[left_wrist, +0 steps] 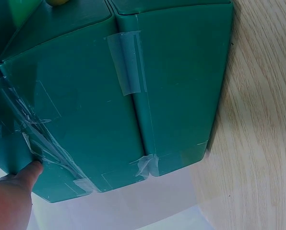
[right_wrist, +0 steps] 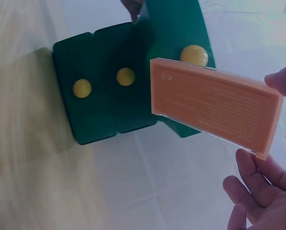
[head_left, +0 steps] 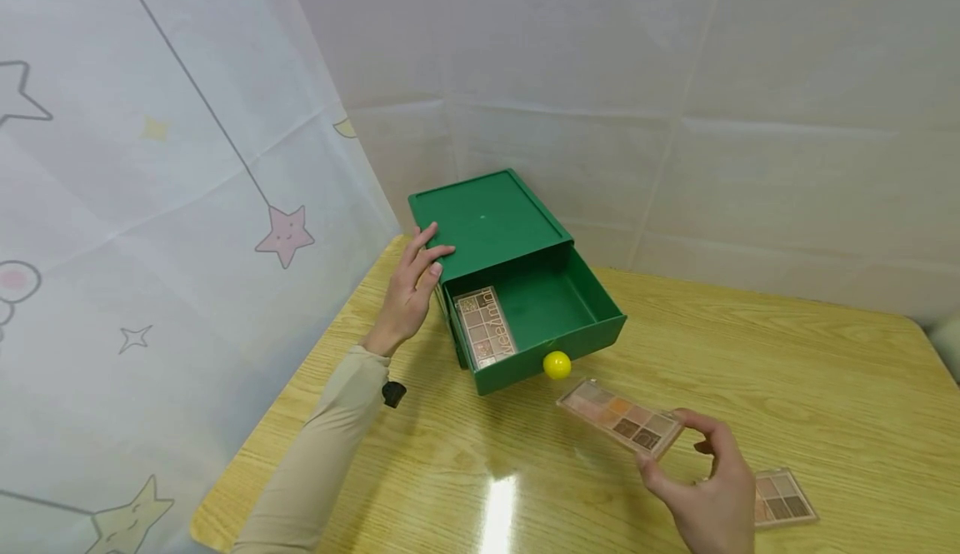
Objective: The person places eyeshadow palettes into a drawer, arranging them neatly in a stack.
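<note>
My right hand pinches a palette, partly blocking a second palette
Left hand, fingers apart, on drawer box, far-left tabletop corner.

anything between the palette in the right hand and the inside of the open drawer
The drawer's front wall and its yellow knob stand between the held palette and the space inside; nothing else visible is in the way.

One palette lies at left in the drawer, another palette on the table to its right.
</note>
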`<move>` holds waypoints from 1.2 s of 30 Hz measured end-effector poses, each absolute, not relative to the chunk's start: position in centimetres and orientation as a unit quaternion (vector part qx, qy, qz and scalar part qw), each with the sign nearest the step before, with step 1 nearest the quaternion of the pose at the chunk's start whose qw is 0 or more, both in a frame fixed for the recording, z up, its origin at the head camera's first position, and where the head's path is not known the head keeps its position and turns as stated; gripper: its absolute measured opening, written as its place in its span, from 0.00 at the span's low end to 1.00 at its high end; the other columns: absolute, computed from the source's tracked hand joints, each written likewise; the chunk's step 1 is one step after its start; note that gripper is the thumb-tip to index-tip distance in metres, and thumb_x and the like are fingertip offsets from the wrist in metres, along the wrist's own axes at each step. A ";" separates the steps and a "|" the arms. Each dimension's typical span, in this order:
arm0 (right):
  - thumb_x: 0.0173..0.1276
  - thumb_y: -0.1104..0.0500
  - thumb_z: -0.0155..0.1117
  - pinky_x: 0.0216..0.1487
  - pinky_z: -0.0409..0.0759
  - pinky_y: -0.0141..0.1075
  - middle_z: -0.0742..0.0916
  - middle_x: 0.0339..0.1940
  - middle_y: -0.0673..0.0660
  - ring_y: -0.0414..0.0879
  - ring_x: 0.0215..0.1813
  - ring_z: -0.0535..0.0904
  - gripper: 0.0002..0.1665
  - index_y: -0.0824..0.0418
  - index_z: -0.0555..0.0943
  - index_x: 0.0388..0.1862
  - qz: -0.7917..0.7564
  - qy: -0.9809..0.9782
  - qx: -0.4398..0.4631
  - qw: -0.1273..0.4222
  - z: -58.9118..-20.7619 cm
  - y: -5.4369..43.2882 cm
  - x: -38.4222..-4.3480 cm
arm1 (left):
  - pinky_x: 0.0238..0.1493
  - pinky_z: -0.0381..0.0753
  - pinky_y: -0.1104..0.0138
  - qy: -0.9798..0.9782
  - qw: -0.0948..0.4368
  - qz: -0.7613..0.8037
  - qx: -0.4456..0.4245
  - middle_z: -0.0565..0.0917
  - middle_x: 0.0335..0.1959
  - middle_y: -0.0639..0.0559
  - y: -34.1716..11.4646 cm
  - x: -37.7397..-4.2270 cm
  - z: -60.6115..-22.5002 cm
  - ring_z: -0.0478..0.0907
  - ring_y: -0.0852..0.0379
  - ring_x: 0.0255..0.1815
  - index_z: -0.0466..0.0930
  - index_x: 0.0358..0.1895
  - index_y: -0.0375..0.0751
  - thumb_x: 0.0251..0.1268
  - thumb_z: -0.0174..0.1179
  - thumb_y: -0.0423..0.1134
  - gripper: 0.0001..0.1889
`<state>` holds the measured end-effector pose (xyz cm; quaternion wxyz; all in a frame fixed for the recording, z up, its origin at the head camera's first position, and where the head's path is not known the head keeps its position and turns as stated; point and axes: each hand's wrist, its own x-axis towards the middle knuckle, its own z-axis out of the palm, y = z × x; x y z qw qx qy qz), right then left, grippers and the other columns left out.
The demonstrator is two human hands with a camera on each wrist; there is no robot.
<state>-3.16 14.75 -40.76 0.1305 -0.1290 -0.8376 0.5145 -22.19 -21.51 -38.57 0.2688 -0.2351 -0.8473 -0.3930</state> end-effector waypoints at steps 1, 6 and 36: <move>0.46 0.63 0.79 0.42 0.60 0.32 0.77 0.45 0.35 0.36 0.43 0.62 0.34 0.56 0.77 0.54 0.514 -0.836 -0.133 0.136 -40.5 14.8 -3.0 | 0.75 0.51 0.43 -0.847 0.268 -0.394 -0.235 0.58 0.77 0.44 -21.5 -22.2 -38.6 0.44 0.42 0.80 0.75 0.62 0.46 0.77 0.41 0.40 0.18; 0.45 0.71 0.77 0.36 0.63 0.25 0.77 0.45 0.35 0.36 0.40 0.63 0.32 0.59 0.76 0.51 0.545 -0.811 -0.125 0.174 -39.4 15.3 -2.4 | 0.75 0.51 0.42 -0.846 0.269 -0.397 -0.234 0.58 0.77 0.44 -21.5 -22.3 -38.7 0.44 0.42 0.80 0.75 0.62 0.46 0.78 0.40 0.41 0.19; 0.28 0.89 0.63 0.48 0.60 0.32 0.83 0.48 0.58 0.46 0.51 0.74 0.38 0.79 0.73 0.47 0.748 -0.556 0.179 0.316 -36.8 11.1 -5.2 | 0.75 0.50 0.42 -0.850 0.267 -0.393 -0.229 0.57 0.77 0.46 -21.5 -22.3 -38.7 0.43 0.43 0.80 0.75 0.63 0.47 0.78 0.40 0.41 0.18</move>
